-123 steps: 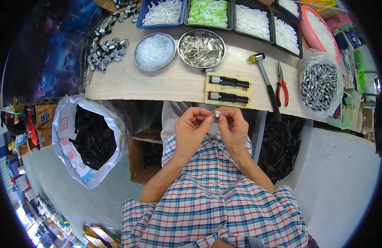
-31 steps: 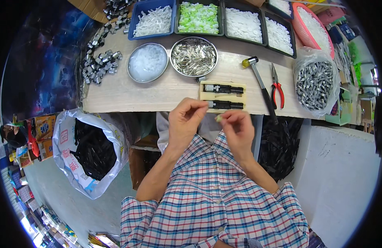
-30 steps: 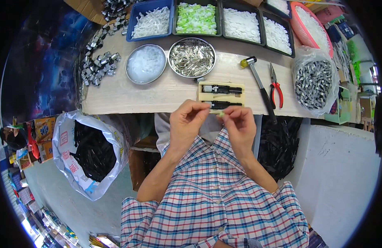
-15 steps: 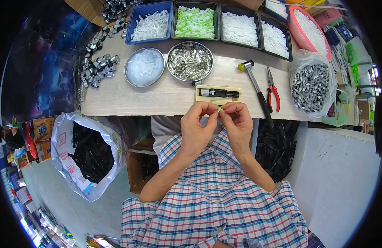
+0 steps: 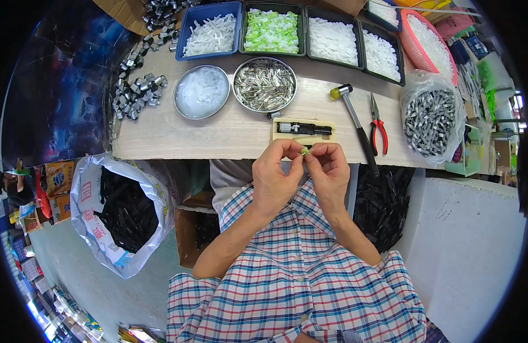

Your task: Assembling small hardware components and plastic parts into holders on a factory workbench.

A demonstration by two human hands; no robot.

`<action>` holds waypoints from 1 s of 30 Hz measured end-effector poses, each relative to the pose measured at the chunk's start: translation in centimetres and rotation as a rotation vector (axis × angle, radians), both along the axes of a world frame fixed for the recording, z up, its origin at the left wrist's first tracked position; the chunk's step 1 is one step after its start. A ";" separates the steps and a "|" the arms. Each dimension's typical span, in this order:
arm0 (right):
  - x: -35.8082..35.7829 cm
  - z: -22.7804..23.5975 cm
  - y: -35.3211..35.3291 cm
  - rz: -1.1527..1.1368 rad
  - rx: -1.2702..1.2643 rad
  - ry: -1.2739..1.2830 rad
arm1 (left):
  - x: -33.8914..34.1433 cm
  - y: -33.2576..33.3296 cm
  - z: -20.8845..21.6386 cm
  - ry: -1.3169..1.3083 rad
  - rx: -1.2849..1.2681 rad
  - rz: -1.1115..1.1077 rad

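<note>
- Left hand [image 5: 280,174] and right hand [image 5: 328,170] were seen raised together just short of the bench's [image 5: 230,134] near edge, fingertips meeting
- A small pale-green part [image 5: 304,151] was pinched between thumb and forefinger of both hands; it sat at the meeting point, equally near each, its long axis too small to be told
- Both hands were closed on that part, the remaining fingers curled
- Directly beyond the fingertips a cream jig block [image 5: 303,130] carrying a black piece was noted, lying lengthwise left to right
- To the right of the jig a hammer [image 5: 355,123] and red-handled pliers [image 5: 378,127] were laid, handles toward the person
- Farther off a round tin of metal pieces [image 5: 264,84] and a dish of clear parts [image 5: 201,92] were recorded
- At the far edge a tray of green parts [image 5: 270,30] was set among trays of white ones
</note>
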State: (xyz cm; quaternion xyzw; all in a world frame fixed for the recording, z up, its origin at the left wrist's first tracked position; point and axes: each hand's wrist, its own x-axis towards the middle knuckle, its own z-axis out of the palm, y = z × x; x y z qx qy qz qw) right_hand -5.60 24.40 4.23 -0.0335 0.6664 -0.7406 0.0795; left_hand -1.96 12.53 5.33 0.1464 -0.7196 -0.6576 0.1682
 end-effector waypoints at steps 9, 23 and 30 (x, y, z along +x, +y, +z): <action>0.1 -0.1 0.2 0.018 0.425 0.709 | 0.4 0.3 0.6 0.062 -0.256 0.075; -1.3 1.8 3.7 0.483 0.280 0.448 | 1.2 -2.9 -0.5 -0.103 0.591 -0.342; -0.2 0.8 2.9 0.410 0.455 0.718 | 1.4 -2.2 -0.4 -0.176 0.700 -0.203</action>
